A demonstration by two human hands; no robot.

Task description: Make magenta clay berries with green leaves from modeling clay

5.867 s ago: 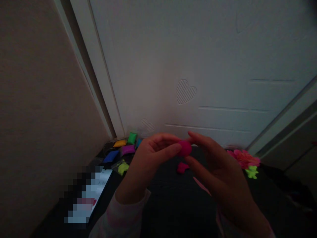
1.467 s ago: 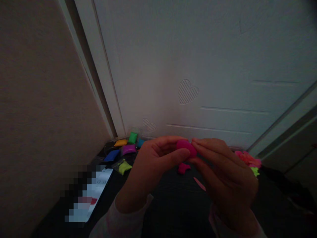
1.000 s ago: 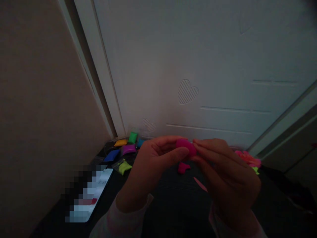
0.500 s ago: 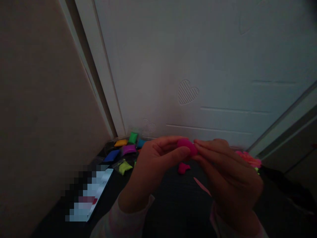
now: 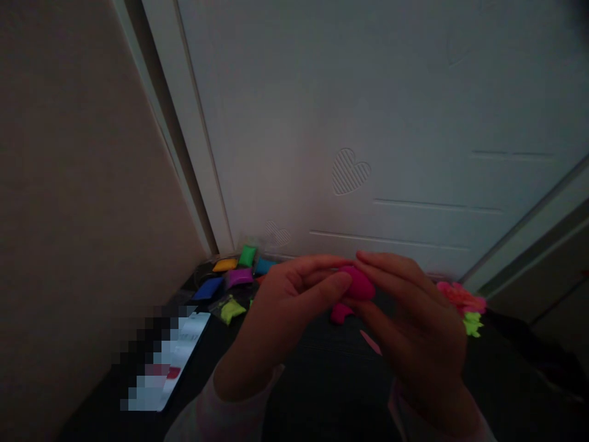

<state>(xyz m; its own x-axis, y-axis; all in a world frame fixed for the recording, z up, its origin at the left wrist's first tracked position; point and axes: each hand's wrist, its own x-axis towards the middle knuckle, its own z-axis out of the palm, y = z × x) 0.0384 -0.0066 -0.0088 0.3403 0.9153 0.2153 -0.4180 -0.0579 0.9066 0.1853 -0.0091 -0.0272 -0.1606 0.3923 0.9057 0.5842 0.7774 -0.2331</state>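
A smooth, egg-shaped lump of magenta modelling clay [image 5: 361,285] is held up between both my hands above the dark tabletop. My left hand [image 5: 294,294] pinches its left end between thumb and fingers. Around its right side curves my right hand [image 5: 411,313], fingers along the top and thumb underneath. Below the lump lies a smaller magenta clay piece [image 5: 340,314], partly covered by my hands. A thin pink strip, perhaps a modelling tool [image 5: 370,342], lies on the table with its near end hidden by my right hand.
Clay packets in several colours, one of them purple [image 5: 240,277], cluster at the back left. A phone with a lit, partly blurred screen [image 5: 184,359] lies at the left. Pink flower shapes [image 5: 460,296] and a yellow-green piece [image 5: 472,324] sit at the right. A white panel [image 5: 276,123] rises behind.
The clay has gone from a rounder ball to a longer egg shape. Over the last half second my right hand has opened slightly around it, and the lump has shifted a little right and down.
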